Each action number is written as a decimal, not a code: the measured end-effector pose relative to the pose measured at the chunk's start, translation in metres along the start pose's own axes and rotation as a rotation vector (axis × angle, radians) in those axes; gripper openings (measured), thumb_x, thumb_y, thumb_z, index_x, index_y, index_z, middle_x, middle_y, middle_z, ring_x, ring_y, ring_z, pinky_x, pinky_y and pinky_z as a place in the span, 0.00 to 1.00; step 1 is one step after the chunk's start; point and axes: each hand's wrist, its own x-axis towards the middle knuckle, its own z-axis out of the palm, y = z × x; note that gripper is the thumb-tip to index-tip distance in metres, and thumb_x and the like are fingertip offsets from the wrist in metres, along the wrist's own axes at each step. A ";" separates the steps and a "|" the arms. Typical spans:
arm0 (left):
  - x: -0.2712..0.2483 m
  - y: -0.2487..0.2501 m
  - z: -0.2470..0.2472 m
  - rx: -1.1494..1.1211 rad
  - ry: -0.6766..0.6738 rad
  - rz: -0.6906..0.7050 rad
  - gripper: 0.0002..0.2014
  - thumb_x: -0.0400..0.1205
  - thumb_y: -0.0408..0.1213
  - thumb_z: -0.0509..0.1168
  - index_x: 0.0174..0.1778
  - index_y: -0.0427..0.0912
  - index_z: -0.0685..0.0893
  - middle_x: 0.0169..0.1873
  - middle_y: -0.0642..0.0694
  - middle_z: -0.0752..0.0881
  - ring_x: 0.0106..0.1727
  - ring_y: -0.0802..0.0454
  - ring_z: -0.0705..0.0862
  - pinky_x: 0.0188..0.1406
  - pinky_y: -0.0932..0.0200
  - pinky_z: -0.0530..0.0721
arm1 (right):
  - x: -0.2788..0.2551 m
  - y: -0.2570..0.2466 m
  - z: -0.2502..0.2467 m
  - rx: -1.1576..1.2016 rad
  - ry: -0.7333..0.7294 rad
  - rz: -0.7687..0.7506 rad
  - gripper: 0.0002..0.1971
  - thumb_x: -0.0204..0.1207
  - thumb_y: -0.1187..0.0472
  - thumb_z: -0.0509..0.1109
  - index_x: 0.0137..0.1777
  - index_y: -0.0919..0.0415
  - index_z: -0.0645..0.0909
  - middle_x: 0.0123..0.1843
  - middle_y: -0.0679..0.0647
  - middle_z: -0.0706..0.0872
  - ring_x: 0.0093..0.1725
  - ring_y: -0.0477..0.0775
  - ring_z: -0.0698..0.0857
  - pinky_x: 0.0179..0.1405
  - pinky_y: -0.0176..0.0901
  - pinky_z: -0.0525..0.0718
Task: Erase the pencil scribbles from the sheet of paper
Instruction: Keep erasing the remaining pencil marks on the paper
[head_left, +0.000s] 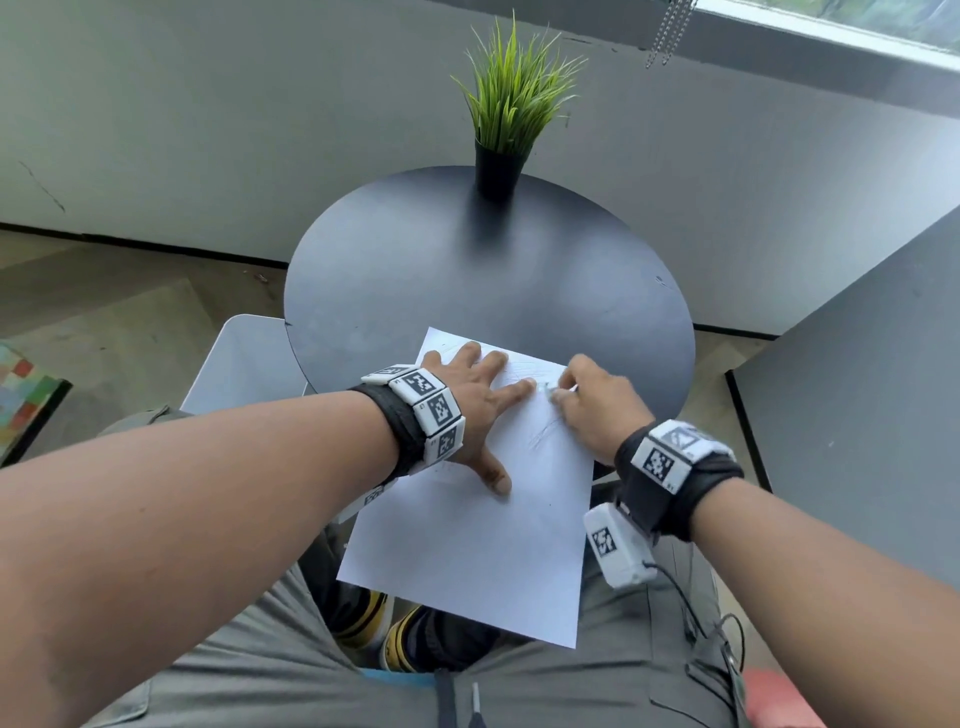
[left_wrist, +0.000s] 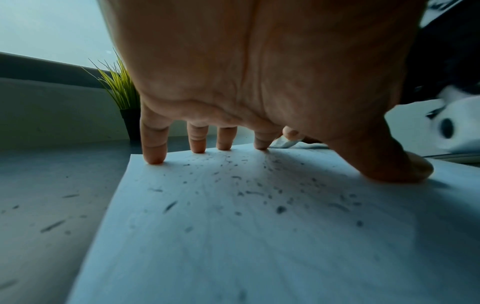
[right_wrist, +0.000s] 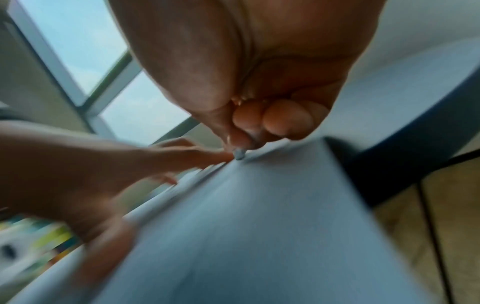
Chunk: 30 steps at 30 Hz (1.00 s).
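1. Fingers (left_wrist: 155, 152) of your left hand (head_left: 467, 400) lie straight and spread, pressing the sheet of paper (head_left: 467, 551) flat on the table (head_left: 415, 260); your right hand (head_left: 597, 405) pinches a small eraser (right_wrist: 239, 154) at its tip, touching the sheet beside the left index finger.
2. The sheet lies at the near edge of the table, its lower part overhanging toward your lap — so keep the left hand firm close to the rubbing.
3. Rub in short strokes away from the pinned side, I'd judge, so the paper does not buckle; faint pencil scribbles (head_left: 543, 434) remain just below the eraser.
4. Only the left wrist view shows the eraser crumbs (left_wrist: 259, 193) strewn over sheet and table — brush them off.
5. Only the head view shows the potted plant (head_left: 511, 104) standing well apart at the far side.
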 end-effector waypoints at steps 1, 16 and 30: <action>0.000 0.000 0.000 -0.006 0.000 0.000 0.65 0.55 0.85 0.66 0.86 0.64 0.48 0.84 0.44 0.54 0.83 0.35 0.52 0.74 0.30 0.68 | -0.008 -0.007 0.009 -0.035 -0.047 -0.082 0.07 0.82 0.50 0.62 0.55 0.51 0.74 0.53 0.59 0.86 0.50 0.62 0.83 0.52 0.52 0.83; 0.000 0.004 -0.005 -0.015 -0.047 -0.002 0.66 0.56 0.82 0.69 0.87 0.64 0.44 0.85 0.42 0.52 0.84 0.33 0.51 0.73 0.29 0.71 | -0.023 0.006 0.013 -0.117 -0.205 -0.268 0.06 0.81 0.48 0.64 0.55 0.45 0.75 0.50 0.55 0.87 0.48 0.60 0.83 0.51 0.52 0.84; 0.001 0.006 -0.012 0.006 -0.073 -0.009 0.65 0.54 0.84 0.68 0.85 0.71 0.44 0.80 0.43 0.57 0.79 0.32 0.56 0.62 0.30 0.79 | -0.010 0.018 -0.007 -0.017 -0.080 -0.173 0.05 0.82 0.49 0.65 0.51 0.48 0.75 0.43 0.50 0.85 0.43 0.56 0.83 0.45 0.47 0.81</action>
